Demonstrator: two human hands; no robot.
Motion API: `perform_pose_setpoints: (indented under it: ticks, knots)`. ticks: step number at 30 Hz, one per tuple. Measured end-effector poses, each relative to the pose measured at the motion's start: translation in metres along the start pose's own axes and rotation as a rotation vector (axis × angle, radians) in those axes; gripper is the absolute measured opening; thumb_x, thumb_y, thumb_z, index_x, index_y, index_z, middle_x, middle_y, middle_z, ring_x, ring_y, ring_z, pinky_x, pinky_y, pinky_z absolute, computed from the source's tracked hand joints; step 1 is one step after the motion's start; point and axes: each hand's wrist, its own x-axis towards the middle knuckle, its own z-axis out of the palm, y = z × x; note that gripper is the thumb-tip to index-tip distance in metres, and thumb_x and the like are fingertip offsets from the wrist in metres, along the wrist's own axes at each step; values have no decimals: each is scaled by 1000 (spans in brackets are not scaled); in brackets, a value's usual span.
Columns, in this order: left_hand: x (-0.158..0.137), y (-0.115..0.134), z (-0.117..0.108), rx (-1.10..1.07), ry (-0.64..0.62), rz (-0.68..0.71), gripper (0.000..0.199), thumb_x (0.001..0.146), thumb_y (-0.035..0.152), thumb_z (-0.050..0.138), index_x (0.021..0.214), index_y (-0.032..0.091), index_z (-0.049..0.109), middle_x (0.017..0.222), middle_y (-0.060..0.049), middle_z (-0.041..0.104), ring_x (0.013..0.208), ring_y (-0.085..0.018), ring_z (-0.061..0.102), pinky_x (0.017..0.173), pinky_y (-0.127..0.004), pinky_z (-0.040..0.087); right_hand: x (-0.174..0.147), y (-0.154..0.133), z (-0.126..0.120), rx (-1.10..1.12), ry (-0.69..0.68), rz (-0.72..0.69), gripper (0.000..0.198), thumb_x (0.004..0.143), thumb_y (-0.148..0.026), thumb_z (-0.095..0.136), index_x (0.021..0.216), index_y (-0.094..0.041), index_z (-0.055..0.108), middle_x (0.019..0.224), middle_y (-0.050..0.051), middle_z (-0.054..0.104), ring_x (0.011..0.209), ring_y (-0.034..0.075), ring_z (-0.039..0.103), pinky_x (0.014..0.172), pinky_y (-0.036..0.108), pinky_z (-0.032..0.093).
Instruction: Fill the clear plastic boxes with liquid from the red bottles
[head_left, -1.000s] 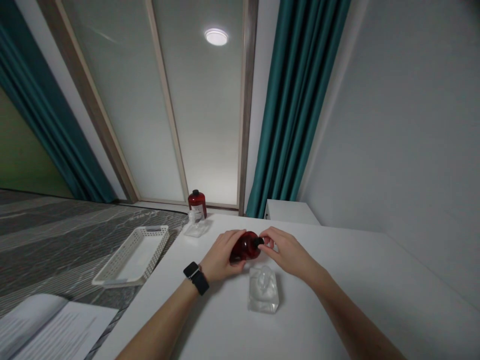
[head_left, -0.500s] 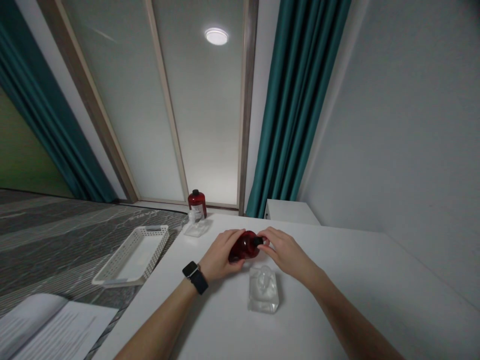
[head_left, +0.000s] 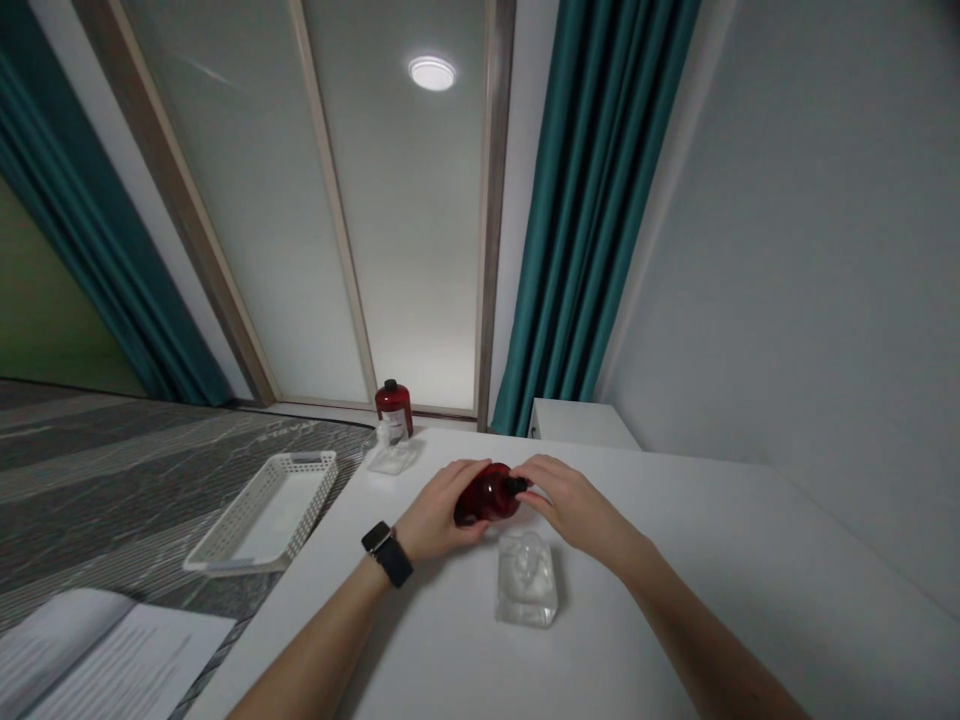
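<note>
A dark red bottle [head_left: 491, 490] is tilted onto its side above the white table, its black cap end pointing right. My left hand [head_left: 442, 508], with a black watch at the wrist, is wrapped round the bottle's body. At the other end, the fingers of my right hand [head_left: 559, 495] are closed on the black cap [head_left: 517, 485], partly covering it. Just in front of both hands, a clear, square-based bottle with a pump-like top [head_left: 526, 590] is on the table.
At the table's far left corner are another red bottle [head_left: 394, 402] with a black cap and a clear dispenser [head_left: 390, 455]. Left of the white table [head_left: 630, 630], a white basket [head_left: 281, 510] and an open book [head_left: 127, 650] lie on a dark patterned surface. Behind is a white cabinet [head_left: 581, 425].
Little differs. My right fingers have shifted slightly around the black cap, and my left wrist has moved a touch to the left. The bottle stays almost in the same place.
</note>
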Motion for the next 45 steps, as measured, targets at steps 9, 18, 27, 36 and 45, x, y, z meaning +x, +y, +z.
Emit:
perform_pose_setpoints:
  ticks: [9,18,27,36,45]
  knots:
    - [1,3,2,0,8,-13,82,73,14,73,146,24,37,135,-13,56,122,-31,55,105,-48,46,-1,0,2,55,2,85,21,94,-15,58,113,-22,63,101,7,67,95,22,66,88,40,54]
    - [-2,-11,-6,-132,-60,-128,89,69,26,83,145,22,37,143,-14,52,129,-33,52,110,-52,41,0,1,8,37,7,48,24,93,-15,59,116,-22,61,104,7,68,98,23,65,88,41,54]
    - [-1,-12,-6,-54,-37,-114,69,77,44,81,135,22,51,127,-13,62,115,-31,59,101,-45,48,-1,-3,9,43,18,83,18,93,-15,60,110,-20,60,104,8,69,97,23,65,88,39,53]
    - [-1,0,5,90,14,-166,65,78,40,79,135,23,51,119,-11,63,108,-30,61,93,-44,52,2,-3,8,74,61,195,12,93,-16,58,104,-20,62,93,6,69,88,21,66,81,34,52]
    - [1,1,8,31,83,-224,67,72,29,82,132,23,52,123,-10,63,112,-32,60,96,-48,50,5,6,17,195,154,235,16,90,-20,60,105,-22,63,87,2,65,76,18,60,75,33,50]
